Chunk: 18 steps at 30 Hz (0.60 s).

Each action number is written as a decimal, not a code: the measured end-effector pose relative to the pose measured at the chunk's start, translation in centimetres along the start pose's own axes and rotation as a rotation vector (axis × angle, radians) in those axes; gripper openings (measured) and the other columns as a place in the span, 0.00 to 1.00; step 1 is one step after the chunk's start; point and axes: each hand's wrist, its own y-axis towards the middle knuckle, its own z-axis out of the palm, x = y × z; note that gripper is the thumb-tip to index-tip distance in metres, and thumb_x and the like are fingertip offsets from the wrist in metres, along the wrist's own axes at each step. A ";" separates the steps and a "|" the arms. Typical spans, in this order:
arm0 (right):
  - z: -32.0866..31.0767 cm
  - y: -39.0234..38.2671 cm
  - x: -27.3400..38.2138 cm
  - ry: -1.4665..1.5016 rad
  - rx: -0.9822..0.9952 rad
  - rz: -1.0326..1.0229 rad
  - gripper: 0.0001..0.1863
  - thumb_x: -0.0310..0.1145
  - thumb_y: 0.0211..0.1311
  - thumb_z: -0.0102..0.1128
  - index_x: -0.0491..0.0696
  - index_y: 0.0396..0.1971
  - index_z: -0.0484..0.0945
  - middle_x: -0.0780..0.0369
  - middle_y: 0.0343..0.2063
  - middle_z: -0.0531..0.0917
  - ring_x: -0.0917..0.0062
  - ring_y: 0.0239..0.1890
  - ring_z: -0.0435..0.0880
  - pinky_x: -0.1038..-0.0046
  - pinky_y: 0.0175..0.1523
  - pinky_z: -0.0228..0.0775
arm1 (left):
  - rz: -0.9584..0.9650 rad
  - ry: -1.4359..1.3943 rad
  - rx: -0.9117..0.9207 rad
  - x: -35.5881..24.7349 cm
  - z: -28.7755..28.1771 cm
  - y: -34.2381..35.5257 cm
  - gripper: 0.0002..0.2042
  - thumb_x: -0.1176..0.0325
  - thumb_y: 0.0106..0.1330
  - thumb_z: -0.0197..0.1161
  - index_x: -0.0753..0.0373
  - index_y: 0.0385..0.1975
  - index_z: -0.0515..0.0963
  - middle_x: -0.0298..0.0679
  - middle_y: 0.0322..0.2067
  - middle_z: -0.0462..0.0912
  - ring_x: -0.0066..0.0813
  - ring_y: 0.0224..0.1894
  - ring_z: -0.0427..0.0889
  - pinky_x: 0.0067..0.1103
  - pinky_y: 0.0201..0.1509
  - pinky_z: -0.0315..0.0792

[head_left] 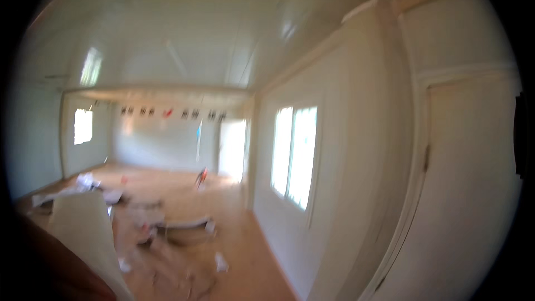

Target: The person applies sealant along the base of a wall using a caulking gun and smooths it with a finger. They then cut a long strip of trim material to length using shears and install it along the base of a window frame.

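At the lower left, my left hand or forearm (72, 273) is partly in view, dark and blurred, against a long pale board or strip (83, 228) that slants up into the room. Its fingers cannot be made out, so I cannot tell whether they grip the board. My right hand is out of view.
Scattered scraps and sheets (178, 228) litter the wooden floor (262, 262). A small red object (202, 177) stands farther back. On the right are a bright window (301, 156), a wall column (373, 150) and a closed door (468, 184). An open doorway (231, 147) shows at the far end.
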 end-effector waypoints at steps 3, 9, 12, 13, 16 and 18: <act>-2.5 3.6 -3.4 -0.248 -0.005 0.002 0.12 0.45 0.57 0.63 0.51 0.30 0.85 0.58 0.29 0.85 0.70 0.29 0.84 0.64 0.33 0.76 | 0.188 0.154 -0.112 2.6 0.0 1.9 0.14 0.63 0.64 0.57 0.68 0.40 0.77 0.43 0.28 0.79 0.34 0.28 0.75 0.29 0.34 0.69; -0.7 14.4 2.8 -0.669 -0.135 -0.593 0.12 0.42 0.53 0.61 0.48 0.25 0.83 0.54 0.26 0.85 0.61 0.27 0.83 0.59 0.36 0.77 | 0.296 0.394 -0.195 4.9 -4.6 4.5 0.13 0.64 0.65 0.57 0.68 0.41 0.77 0.43 0.27 0.80 0.34 0.27 0.75 0.29 0.34 0.69; 0.2 18.8 8.8 -0.170 0.059 -0.407 0.09 0.35 0.59 0.59 0.46 0.34 0.80 0.53 0.27 0.84 0.61 0.29 0.85 0.62 0.35 0.80 | 0.235 0.547 -0.168 2.4 -3.8 3.2 0.12 0.65 0.65 0.57 0.68 0.41 0.77 0.42 0.26 0.80 0.34 0.27 0.75 0.29 0.33 0.69; 1.6 18.9 12.5 0.068 0.144 -0.306 0.09 0.33 0.61 0.59 0.45 0.38 0.79 0.53 0.27 0.84 0.61 0.30 0.85 0.63 0.35 0.81 | 0.204 0.607 -0.145 1.6 -4.3 3.7 0.12 0.65 0.65 0.57 0.68 0.41 0.77 0.42 0.26 0.80 0.34 0.27 0.75 0.29 0.33 0.69; -0.5 18.9 15.6 0.269 0.115 -0.096 0.11 0.28 0.64 0.57 0.42 0.45 0.77 0.52 0.28 0.84 0.62 0.30 0.87 0.65 0.35 0.83 | 0.106 0.634 -0.230 5.4 -6.9 -0.2 0.12 0.65 0.65 0.57 0.68 0.41 0.77 0.42 0.26 0.80 0.34 0.26 0.75 0.29 0.32 0.69; -2.2 23.8 16.5 0.280 0.066 -0.025 0.13 0.27 0.63 0.57 0.39 0.46 0.76 0.53 0.28 0.84 0.63 0.27 0.87 0.66 0.34 0.84 | -0.052 0.624 -0.306 10.6 -8.6 -4.1 0.12 0.66 0.65 0.57 0.68 0.41 0.77 0.42 0.25 0.80 0.34 0.26 0.75 0.29 0.32 0.69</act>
